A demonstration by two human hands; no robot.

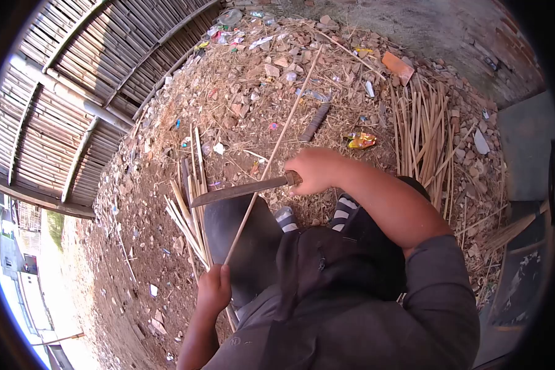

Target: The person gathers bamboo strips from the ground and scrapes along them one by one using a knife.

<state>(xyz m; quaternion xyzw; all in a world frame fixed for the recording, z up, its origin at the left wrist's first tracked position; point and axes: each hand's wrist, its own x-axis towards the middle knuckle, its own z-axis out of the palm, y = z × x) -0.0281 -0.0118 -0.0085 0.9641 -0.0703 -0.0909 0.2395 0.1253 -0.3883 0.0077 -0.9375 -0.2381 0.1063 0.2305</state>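
Observation:
My right hand (314, 169) is closed around the wooden handle of a long dark knife (237, 192). Its blade points left and crosses a thin bamboo strip (283, 132) above my left knee. Closed near the lower end of that strip is my left hand (214, 288); the strip slants up and away to the right over the ground. Beside my left leg lies a small bundle of split bamboo strips (191, 225), partly hidden by my knee and hand. I cannot tell whether the blade touches the strip.
A larger pile of bamboo strips (422, 135) lies on the right. Ahead, a dark stick-like piece (316, 121), an orange brick piece (398, 68) and a yellow wrapper (360, 140) lie among rubble. A bamboo fence (80, 80) stands at left, a wall (450, 37) at back right.

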